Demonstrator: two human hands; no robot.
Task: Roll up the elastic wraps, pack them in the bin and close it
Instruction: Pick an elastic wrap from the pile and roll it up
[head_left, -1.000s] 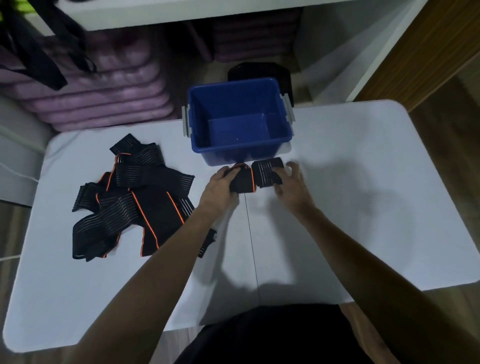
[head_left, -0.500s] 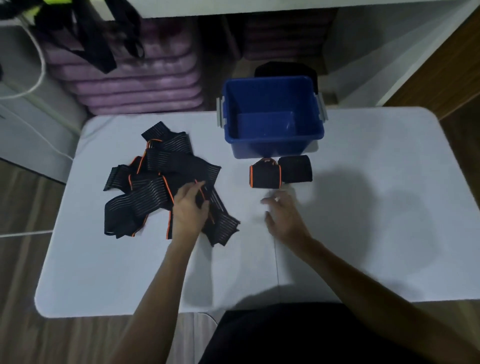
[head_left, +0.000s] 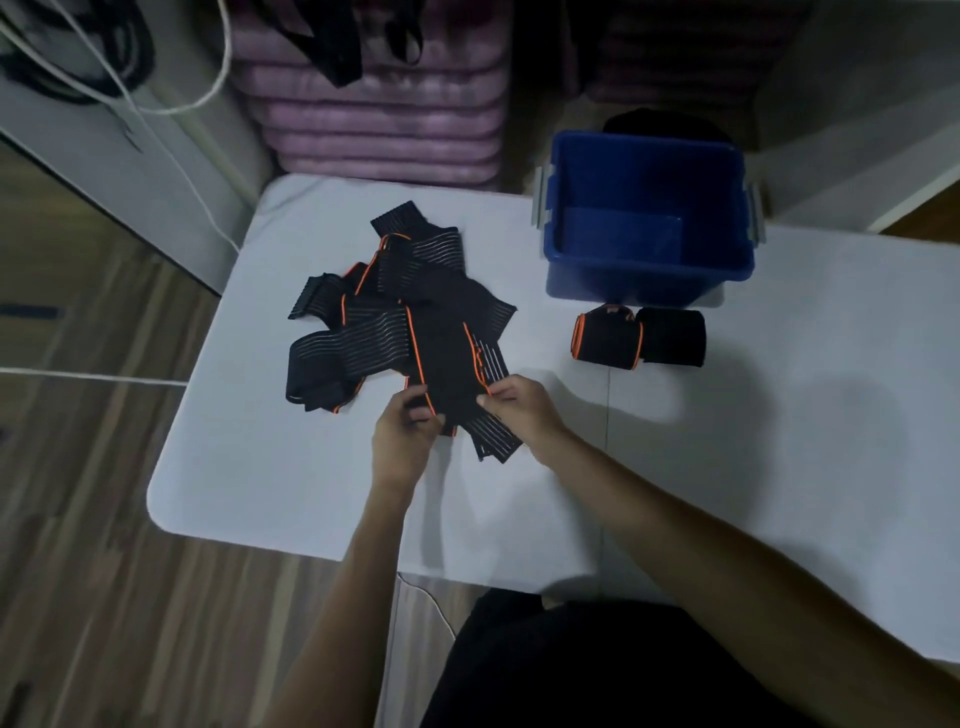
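Both hands sit at the middle of the frame, on the near end of one black wrap with orange edging (head_left: 447, 364). The left hand (head_left: 402, 441) has its fingers curled round the left edge of that wrap, thumb on top. The right hand (head_left: 519, 410) pinches the right orange edge between thumb and fingertips. The wrap runs from the hands up into the heap of loose wraps (head_left: 384, 306), a tangle of black striped bands lying left of centre on the white table (head_left: 260, 467).

To the right of the heap, well apart from it, lie two rolled wraps side by side and touching: one with orange rims (head_left: 608, 338) and a plain black one (head_left: 672, 338). Just above them, in the upper right, stands the blue bin (head_left: 644, 280), open, with grey latches on both sides and nothing visible inside. A dark shape behind the bin is too dim to tell. Along the top, purple cushions (head_left: 379, 124) are stacked, and a white cord (head_left: 171, 150) hangs in the upper left.
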